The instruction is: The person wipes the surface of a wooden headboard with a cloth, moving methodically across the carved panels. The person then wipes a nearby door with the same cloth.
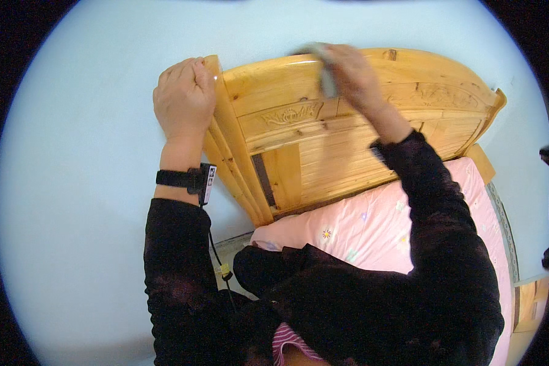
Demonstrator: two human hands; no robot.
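Note:
A carved wooden headboard (347,151) of light, glossy wood stands at a slant across the middle of the view. My left hand (185,96) is closed over the top of its left post (233,151). On the curved top rail, right of the post, my right hand (354,75) presses a grey-green cloth (328,80), which hangs over the front face. Hand and cloth are blurred. Below the rail runs a panel with a carved flower (290,115).
A bed with a pink flowered sheet (338,228) lies against the headboard's foot. The pale blue wall (82,160) is behind and left. A black strap with a small device (206,184) and a cable is on my left wrist. Wooden furniture (528,299) shows at lower right.

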